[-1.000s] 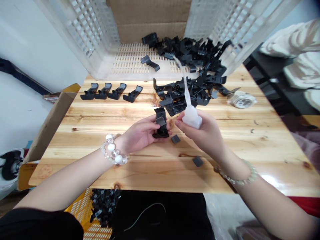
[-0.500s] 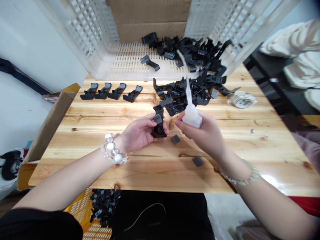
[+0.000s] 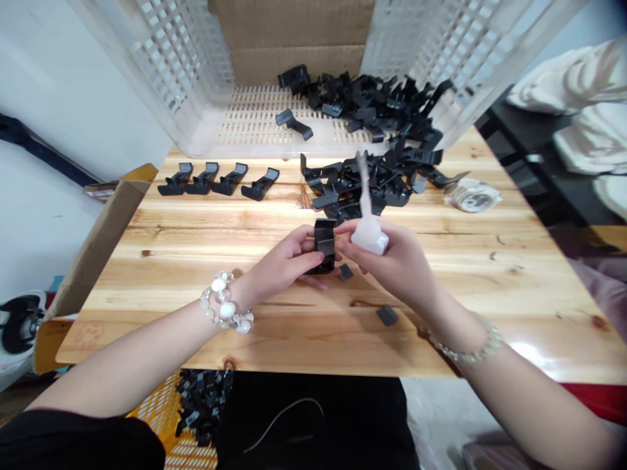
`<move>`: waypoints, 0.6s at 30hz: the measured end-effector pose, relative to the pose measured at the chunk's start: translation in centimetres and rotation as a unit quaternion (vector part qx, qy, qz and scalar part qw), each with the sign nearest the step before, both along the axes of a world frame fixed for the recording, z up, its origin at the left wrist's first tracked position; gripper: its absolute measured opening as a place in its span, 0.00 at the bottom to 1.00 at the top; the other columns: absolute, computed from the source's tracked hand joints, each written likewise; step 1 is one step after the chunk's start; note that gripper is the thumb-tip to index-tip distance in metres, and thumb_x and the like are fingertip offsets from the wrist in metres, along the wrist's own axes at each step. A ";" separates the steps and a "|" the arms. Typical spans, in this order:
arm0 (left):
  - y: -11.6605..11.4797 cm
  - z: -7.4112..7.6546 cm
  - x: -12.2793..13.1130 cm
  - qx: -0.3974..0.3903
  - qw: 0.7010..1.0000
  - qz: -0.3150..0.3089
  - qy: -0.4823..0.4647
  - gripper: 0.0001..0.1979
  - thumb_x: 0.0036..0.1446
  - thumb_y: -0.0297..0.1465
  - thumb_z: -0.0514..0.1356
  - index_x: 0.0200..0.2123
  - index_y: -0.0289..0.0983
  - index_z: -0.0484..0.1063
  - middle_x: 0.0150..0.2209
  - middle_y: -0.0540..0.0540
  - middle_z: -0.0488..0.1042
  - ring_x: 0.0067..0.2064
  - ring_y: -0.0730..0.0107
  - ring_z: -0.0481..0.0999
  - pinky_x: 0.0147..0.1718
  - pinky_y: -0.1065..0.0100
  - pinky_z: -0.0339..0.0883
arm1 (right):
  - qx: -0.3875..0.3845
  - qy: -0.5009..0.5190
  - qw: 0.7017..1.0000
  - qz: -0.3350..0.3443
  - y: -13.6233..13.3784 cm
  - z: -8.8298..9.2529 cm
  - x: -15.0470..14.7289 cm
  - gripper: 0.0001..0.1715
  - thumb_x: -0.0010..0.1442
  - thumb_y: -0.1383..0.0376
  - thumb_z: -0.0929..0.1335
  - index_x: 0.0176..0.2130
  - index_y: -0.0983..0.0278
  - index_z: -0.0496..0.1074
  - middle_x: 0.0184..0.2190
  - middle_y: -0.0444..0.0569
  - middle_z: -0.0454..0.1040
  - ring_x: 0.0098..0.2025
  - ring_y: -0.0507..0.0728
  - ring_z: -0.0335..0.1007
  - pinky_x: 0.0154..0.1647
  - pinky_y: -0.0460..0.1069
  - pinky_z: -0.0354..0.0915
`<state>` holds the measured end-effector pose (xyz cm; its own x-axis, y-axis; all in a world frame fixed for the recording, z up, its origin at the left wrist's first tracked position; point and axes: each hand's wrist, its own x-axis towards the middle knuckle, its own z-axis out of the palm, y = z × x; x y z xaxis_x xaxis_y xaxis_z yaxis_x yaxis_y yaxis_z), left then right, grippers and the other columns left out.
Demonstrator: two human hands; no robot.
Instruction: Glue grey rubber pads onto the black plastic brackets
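Note:
A curved black plastic part (image 3: pixel 324 248) is gripped by my left hand (image 3: pixel 279 264), its thumb on the part's front. My right hand (image 3: pixel 404 261) is closed around a white bottle (image 3: pixel 371 235) with a long thin nozzle pointing up and away; its fingertips are close to the black part's right side. One small dark grey pad (image 3: pixel 345 272) lies just below the hands, and another grey pad (image 3: pixel 387 316) is further down to the right on the wooden table (image 3: pixel 294 339).
Several black parts (image 3: pixel 259 185) stand in a row at the left. A pile of black parts (image 3: pixel 382 176) lies before a white crate (image 3: pixel 196 134) holding more. A tape roll (image 3: pixel 473 195) is at right; a yellow basket (image 3: pixel 159 408) sits below the table.
My left hand has turned the black part more upright and moved it right, towards my right hand. The white bottle has come slightly left, and its nozzle looks shorter.

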<state>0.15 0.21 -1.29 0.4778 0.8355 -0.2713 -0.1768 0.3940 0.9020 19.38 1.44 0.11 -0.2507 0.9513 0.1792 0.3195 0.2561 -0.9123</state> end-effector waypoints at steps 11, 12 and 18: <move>-0.1 -0.1 0.1 0.018 0.998 -0.047 0.031 0.16 0.61 0.32 0.59 0.51 0.37 0.62 0.46 0.39 0.76 0.43 0.59 0.80 0.33 0.63 0.78 | 0.058 -0.016 0.998 -0.020 0.4 -0.8 0.0 0.04 0.54 0.65 0.72 0.31 0.62 0.72 0.33 0.47 0.73 0.37 0.56 0.69 0.36 0.52 0.66; -0.1 -0.2 0.1 0.019 0.998 -0.055 0.035 0.17 0.62 0.33 0.58 0.52 0.36 0.61 0.45 0.39 0.76 0.42 0.60 0.80 0.33 0.64 0.78 | 0.051 0.005 0.998 -0.039 0.5 -0.8 0.0 0.05 0.55 0.64 0.72 0.32 0.62 0.72 0.34 0.48 0.73 0.36 0.56 0.69 0.35 0.52 0.65; -0.5 -0.7 0.1 0.020 0.994 -0.103 0.030 0.19 0.64 0.34 0.56 0.56 0.36 0.59 0.48 0.37 0.74 0.43 0.64 0.79 0.36 0.65 0.78 | 0.004 -0.003 0.999 -0.046 0.4 -0.8 0.0 0.07 0.54 0.62 0.72 0.33 0.63 0.72 0.34 0.47 0.75 0.30 0.53 0.66 0.29 0.50 0.62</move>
